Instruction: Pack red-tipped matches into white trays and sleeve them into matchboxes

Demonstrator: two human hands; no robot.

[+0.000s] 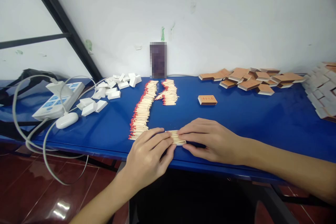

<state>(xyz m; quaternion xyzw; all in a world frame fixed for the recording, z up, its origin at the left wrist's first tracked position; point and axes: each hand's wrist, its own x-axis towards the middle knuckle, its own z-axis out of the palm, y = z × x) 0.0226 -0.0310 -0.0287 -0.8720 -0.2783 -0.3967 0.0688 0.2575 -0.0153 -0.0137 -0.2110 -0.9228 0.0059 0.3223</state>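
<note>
Near the front edge of the blue table, a small white matchbox tray (179, 142) holds a layer of pale matchsticks (175, 135). My left hand (151, 152) grips the tray's left end, its fingertips resting on the sticks. At the opposite end, my right hand (210, 140) has its fingers over the sticks and its thumb against the tray's near side. Just beyond my left hand runs a long row of red-tipped matches (143, 112). A smaller pile of matches (170, 92) lies to the right of that row's far end.
A single orange matchbox sleeve (207, 100) lies beyond my right hand. Orange matchboxes (249, 77) are heaped at the back right, with stacked boxes (322, 91) at the far right. White trays (112, 87), a power strip (57, 99) and cables are on the left. A dark pixelated rectangle (158, 59) stands against the wall.
</note>
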